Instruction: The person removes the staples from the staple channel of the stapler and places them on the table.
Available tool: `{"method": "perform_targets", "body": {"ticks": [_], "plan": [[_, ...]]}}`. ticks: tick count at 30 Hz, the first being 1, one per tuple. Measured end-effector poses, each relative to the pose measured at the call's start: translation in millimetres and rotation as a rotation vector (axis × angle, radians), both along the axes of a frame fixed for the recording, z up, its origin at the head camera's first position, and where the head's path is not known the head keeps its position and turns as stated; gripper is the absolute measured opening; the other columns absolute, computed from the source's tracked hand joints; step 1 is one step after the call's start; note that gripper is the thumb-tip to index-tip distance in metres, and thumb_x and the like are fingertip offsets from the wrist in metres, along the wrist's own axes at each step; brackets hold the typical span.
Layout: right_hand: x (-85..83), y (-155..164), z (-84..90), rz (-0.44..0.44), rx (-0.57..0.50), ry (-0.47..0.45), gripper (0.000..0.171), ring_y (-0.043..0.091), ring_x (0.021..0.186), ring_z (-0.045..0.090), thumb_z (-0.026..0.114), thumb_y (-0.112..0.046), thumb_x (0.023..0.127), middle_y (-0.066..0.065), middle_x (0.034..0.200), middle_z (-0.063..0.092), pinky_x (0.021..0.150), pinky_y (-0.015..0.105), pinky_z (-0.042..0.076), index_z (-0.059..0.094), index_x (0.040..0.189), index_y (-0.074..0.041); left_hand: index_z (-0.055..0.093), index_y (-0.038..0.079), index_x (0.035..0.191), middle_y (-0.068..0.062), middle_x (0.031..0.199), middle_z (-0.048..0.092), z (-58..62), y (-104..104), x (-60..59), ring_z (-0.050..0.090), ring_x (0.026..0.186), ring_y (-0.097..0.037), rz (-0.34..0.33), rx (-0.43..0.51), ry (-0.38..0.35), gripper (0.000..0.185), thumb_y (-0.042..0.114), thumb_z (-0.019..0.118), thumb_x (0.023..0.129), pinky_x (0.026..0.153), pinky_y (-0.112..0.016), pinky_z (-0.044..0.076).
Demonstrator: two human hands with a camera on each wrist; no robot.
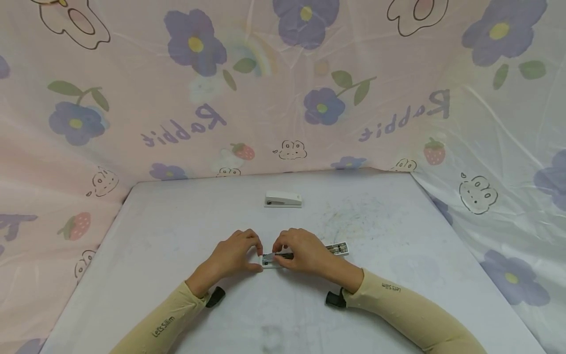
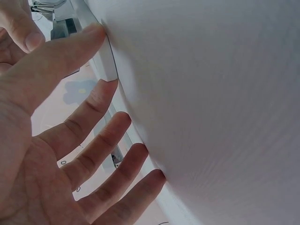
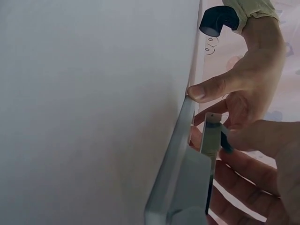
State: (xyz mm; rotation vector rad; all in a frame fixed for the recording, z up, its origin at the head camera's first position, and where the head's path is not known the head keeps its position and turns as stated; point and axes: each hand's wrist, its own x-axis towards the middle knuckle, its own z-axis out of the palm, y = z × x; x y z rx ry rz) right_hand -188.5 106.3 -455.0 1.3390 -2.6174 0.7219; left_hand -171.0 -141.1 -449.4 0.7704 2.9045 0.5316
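Observation:
An opened white stapler (image 1: 271, 263) lies on the table in the head view, its metal insides exposed. My left hand (image 1: 234, 253) pinches its left end between thumb and index finger; the left wrist view shows the other fingertips resting on the tabletop around that white end (image 2: 108, 63). Over the stapler's middle, my right hand (image 1: 305, 250) covers part of it. In the right wrist view its thumb and index finger pinch a small dark piece (image 3: 226, 141) beside the metal rail (image 3: 212, 136). The stapler's far part (image 1: 339, 249) sticks out past the right hand.
A second white stapler (image 1: 283, 199), closed, stands farther back on the white table (image 1: 212, 201). Patterned cloth (image 1: 265, 113) hangs behind and along the sides. Dark wrist-worn devices (image 1: 336, 299) sit below both sleeves.

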Motion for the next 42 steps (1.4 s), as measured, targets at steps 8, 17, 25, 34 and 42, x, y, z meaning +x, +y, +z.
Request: {"method": "perform_targets", "body": {"ticks": [8,17,25,34,42], "plan": [[0.0,6,0.2,-0.016,-0.041,-0.036,0.011,0.015,0.09,0.069,0.082,-0.021,0.096,-0.007,0.098,0.074,0.082,0.03,0.056,0.075,0.103,-0.018,0.071,0.024,0.093,0.001,0.125,0.065,-1.2,1,-0.6,0.061,0.122,-0.032,0.015,-0.009,-0.008,0.033,0.034,0.099,0.078,0.073,-0.052,0.06],[1.3,18,-1.7,-0.019,-0.097,-0.059,0.013,0.015,0.09,0.069,0.083,-0.02,0.096,-0.007,0.098,0.074,0.085,0.033,0.057,0.074,0.104,-0.016,0.071,0.025,0.093,0.002,0.124,0.066,0.0,2,-0.1,0.062,0.121,-0.031,0.016,-0.012,-0.009,0.033,0.034,0.099,0.078,0.074,-0.053,0.06],[4.8,28,-4.6,0.023,-0.163,-0.151,0.014,0.011,0.092,0.07,0.081,-0.014,0.098,-0.004,0.102,0.072,0.082,0.035,0.061,0.072,0.108,-0.013,0.072,0.024,0.093,0.002,0.124,0.066,4.2,2,1.5,0.062,0.122,-0.032,0.015,-0.009,-0.014,0.032,0.034,0.098,0.079,0.073,-0.054,0.06],[9.4,36,-5.7,0.073,-0.188,-0.15,0.015,0.013,0.092,0.07,0.082,-0.012,0.096,-0.006,0.101,0.072,0.081,0.033,0.059,0.073,0.107,-0.011,0.072,0.025,0.093,0.003,0.124,0.065,2.5,3,0.4,0.061,0.122,-0.031,0.025,-0.015,-0.018,0.032,0.034,0.098,0.079,0.075,-0.055,0.059],[15.6,40,-6.0,0.108,-0.145,-0.167,0.013,0.013,0.096,0.067,0.082,-0.016,0.097,-0.007,0.106,0.071,0.086,0.031,0.058,0.076,0.108,-0.012,0.072,0.024,0.093,0.002,0.124,0.065,3.1,3,1.4,0.061,0.121,-0.031,0.027,-0.019,-0.017,0.032,0.034,0.098,0.078,0.076,-0.054,0.06]]}}
